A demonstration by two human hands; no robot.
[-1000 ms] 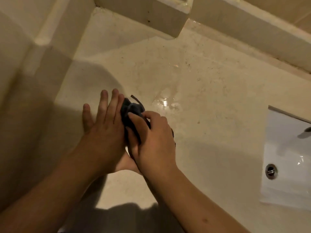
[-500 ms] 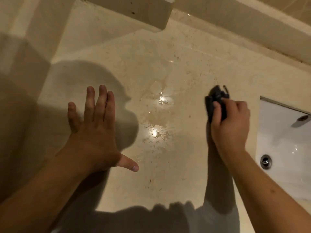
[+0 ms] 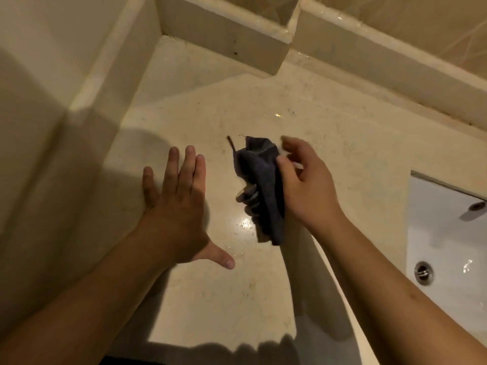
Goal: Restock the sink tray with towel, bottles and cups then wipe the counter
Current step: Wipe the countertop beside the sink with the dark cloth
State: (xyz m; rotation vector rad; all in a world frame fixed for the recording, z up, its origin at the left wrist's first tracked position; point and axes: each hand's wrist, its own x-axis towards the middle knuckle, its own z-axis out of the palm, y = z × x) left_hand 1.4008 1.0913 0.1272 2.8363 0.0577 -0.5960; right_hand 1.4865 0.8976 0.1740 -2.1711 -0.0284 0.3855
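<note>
A dark blue cloth hangs crumpled from my right hand, a little above the beige stone counter. The thumb and fingers of that hand pinch the cloth's right edge. My left hand lies flat on the counter to the cloth's left, palm down, fingers together and thumb spread toward me. It holds nothing. A small wet shine shows on the counter below the cloth. No tray, bottles or cups are in view.
A white sink basin with an overflow hole is set into the counter at the right. A raised stone ledge runs along the back and steps out at the corner. A wall closes the left side.
My right hand has brought the cloth back left from beside the sink toward the counter's middle and lifted it, letting it hang loose. My left hand stays flat on the counter.
</note>
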